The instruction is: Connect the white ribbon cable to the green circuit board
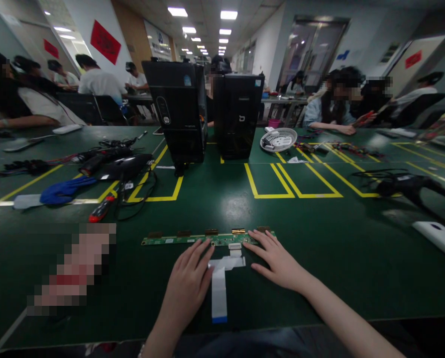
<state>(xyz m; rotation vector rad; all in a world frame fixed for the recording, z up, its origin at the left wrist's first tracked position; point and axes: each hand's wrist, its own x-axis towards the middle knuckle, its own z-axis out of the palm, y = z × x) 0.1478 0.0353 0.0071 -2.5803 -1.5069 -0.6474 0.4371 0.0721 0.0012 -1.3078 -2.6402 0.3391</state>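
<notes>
have a long, narrow green circuit board [173, 240] lying flat on the dark green counter [319, 233], with copper-coloured tabs [238, 230] along the board's far edge. see a white connector [235, 246] at the near edge of the board, right of its middle, and a white flat cable [219, 291] on the near side, folded sideways close to the board, then running straight away from it to a blue tip [219, 319].

rest the fingertips of the left hand [188, 276] at the near edge of the board, around its middle, thumb low beside the fold of the white flat cable. cannot tell the left grip for certain: perhaps pinching the cable, perhaps only lying against it. lay the right hand [273, 258] over the right end of the board, fingers fanned, grip wide, thumb apart from the cable.

find a red-and-black screwdriver [102, 209] beyond the board to the left, and a blue object [67, 190] farther left. see two black computer towers [239, 119] upright well beyond the board, plus a pale plastic basket [290, 141] with small items inside, beyond the board to the right. spot a white object [441, 241] well right of the board, and seated people [99, 77] far beyond it.
</notes>
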